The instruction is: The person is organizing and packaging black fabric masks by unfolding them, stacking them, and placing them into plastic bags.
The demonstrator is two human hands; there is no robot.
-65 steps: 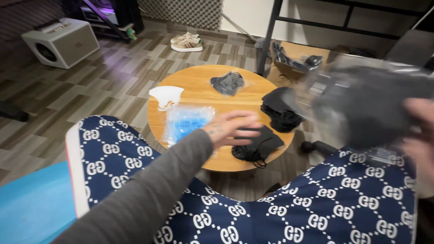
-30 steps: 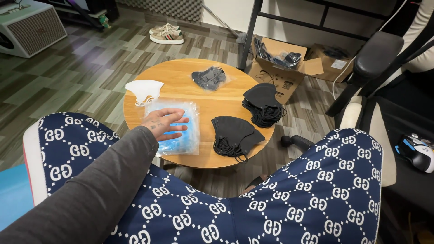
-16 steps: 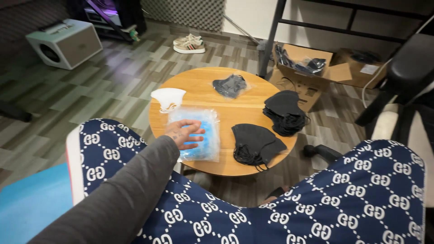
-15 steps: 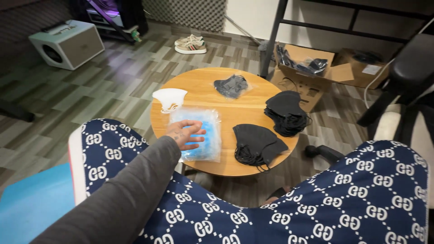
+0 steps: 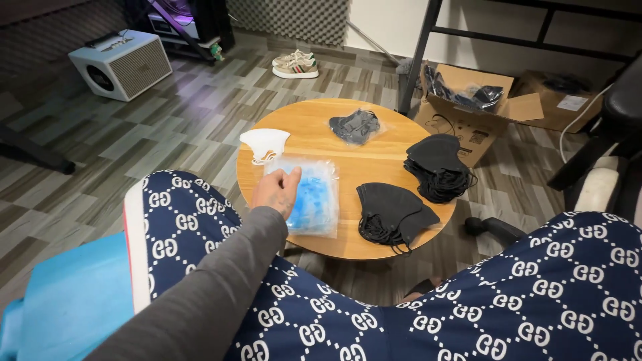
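One hand in view: left hand (image 5: 275, 192), in a grey sleeve, fingers loose and half-curled, gripping nothing
Packet: clear packet of blue masks (image 5: 309, 197) lies flat at the near left of the round wooden table (image 5: 374, 170), just under the fingertips
Neighbours: white mask (image 5: 265, 144) behind it, black masks (image 5: 391, 210) beside it

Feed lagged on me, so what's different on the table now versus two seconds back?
The left hand moved left from the black masks to the clear pack of blue masks and rests on it. The right hand, raised with a bag earlier, is gone from view. The other masks stayed put.
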